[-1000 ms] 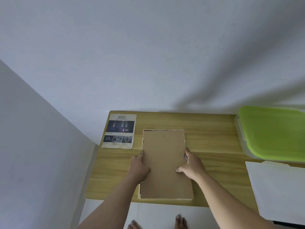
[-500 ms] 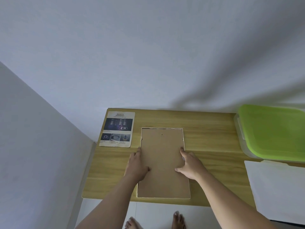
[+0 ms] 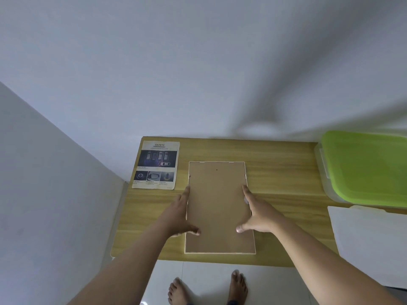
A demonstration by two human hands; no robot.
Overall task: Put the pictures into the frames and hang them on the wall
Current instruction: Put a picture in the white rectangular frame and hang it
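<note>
Left grip [image 3: 181,213] and right grip [image 3: 258,213] lie along long edges of frame [image 3: 218,208].

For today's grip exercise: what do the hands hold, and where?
Nothing is gripped: the left hand and right hand lie straight-fingered against the long edges of the frame, thumbs on its back.

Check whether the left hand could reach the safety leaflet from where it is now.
Probably yes. The left hand lies open along the left edge of the frame, and the leaflet lies flat just ahead of it, with only bare table between them.
</note>
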